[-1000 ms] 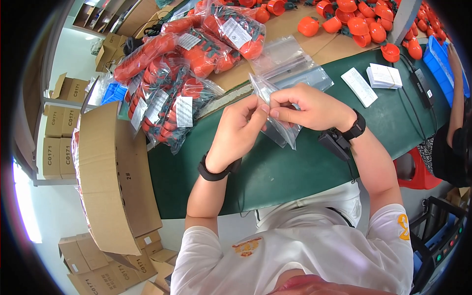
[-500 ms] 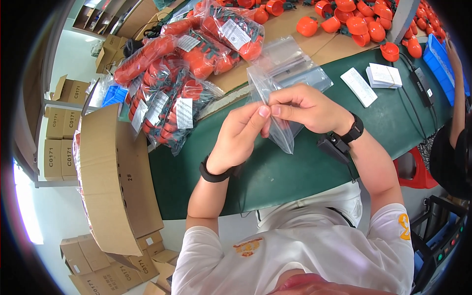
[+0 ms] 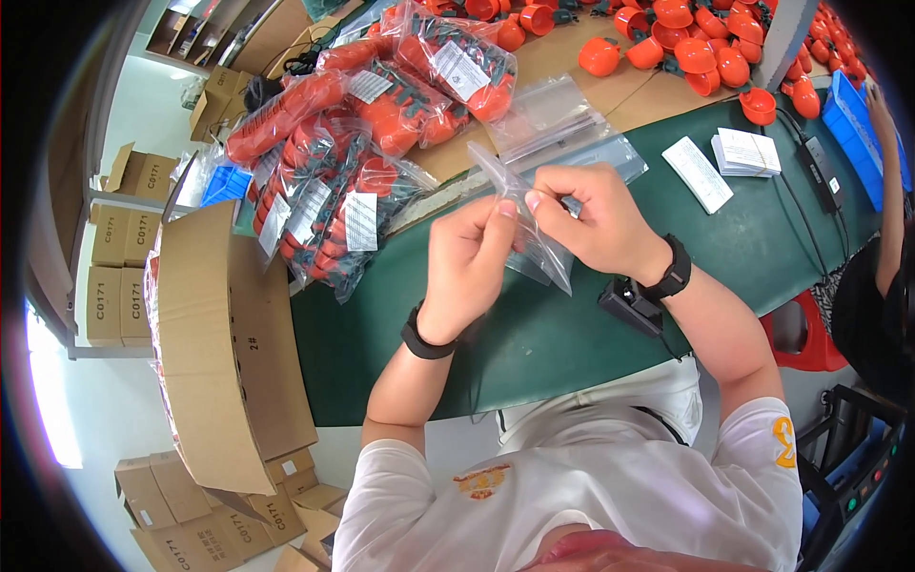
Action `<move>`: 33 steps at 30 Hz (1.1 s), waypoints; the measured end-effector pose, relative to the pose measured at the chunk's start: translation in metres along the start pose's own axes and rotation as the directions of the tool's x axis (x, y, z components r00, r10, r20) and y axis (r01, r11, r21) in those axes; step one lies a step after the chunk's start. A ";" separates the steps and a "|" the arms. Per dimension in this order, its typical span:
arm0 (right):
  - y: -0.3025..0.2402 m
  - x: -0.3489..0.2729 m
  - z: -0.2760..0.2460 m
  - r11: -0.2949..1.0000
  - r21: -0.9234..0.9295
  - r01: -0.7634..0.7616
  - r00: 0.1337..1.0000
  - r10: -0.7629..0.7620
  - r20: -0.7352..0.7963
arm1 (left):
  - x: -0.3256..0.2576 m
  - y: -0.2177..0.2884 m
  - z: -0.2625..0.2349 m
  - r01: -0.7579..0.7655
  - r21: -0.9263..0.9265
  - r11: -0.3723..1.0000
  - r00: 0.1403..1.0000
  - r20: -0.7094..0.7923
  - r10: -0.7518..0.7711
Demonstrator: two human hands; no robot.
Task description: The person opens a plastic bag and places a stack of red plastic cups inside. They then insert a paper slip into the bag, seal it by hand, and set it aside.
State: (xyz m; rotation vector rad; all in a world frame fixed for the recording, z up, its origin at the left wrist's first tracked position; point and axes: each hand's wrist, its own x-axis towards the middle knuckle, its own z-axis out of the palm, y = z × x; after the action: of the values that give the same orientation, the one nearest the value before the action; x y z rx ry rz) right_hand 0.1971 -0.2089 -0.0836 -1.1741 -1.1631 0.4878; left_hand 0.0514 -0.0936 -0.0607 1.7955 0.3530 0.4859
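A clear plastic bag (image 3: 545,246) is stretched between my two hands above the green tabletop (image 3: 534,353). My left hand (image 3: 474,253) pinches one side of it with thumb and curled fingers. The other side is gripped by my right hand (image 3: 596,217), its thumb pressed against the bent forefinger. I see nothing inside the bag. Just beyond my hands lies a stack of flat clear bags (image 3: 562,119). To the left of them, filled bags (image 3: 381,105) of orange-red cup-shaped parts with dark green pieces and white labels are piled up.
Loose orange-red cups (image 3: 696,55) cover the far right. White paper slips (image 3: 697,174) and a black power adapter (image 3: 818,172) lie on the right, near a blue bin (image 3: 848,143). A large open carton (image 3: 205,343) stands at left. Another person's arm (image 3: 886,181) shows at the right edge.
My fingertips have drawn slightly apart and both hands have turned more upright. The bag between them now looks creased and twisted. My view has shifted a little.
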 end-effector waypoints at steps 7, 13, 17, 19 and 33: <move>-0.002 0.005 -0.009 0.956 -0.290 -0.043 0.973 -0.025 -0.228 | 0.009 0.001 -0.023 0.058 0.339 0.939 0.992 -0.129 -0.015; 0.003 0.007 -0.010 0.933 -0.359 -0.018 0.947 -0.100 -0.306 | 0.013 0.007 -0.021 0.006 0.413 0.911 0.967 -0.234 0.099; 0.006 0.007 -0.010 0.932 -0.363 0.000 0.940 -0.124 -0.319 | 0.013 0.010 -0.022 0.004 0.407 0.913 0.966 -0.238 0.102; 0.008 0.008 -0.012 0.934 -0.354 -0.034 0.927 -0.103 -0.360 | 0.014 0.009 -0.025 -0.034 0.438 0.898 0.967 -0.212 0.140; 0.009 0.010 -0.013 0.915 -0.402 -0.016 0.903 -0.160 -0.400 | 0.016 0.011 -0.032 -0.083 0.499 0.863 0.947 -0.229 0.224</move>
State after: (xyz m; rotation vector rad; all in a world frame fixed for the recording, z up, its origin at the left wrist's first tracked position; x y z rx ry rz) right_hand 0.2148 -0.2031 -0.0864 -1.4901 -0.9366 -0.0812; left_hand 0.0490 -0.0625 -0.0409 2.2605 0.5679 0.8285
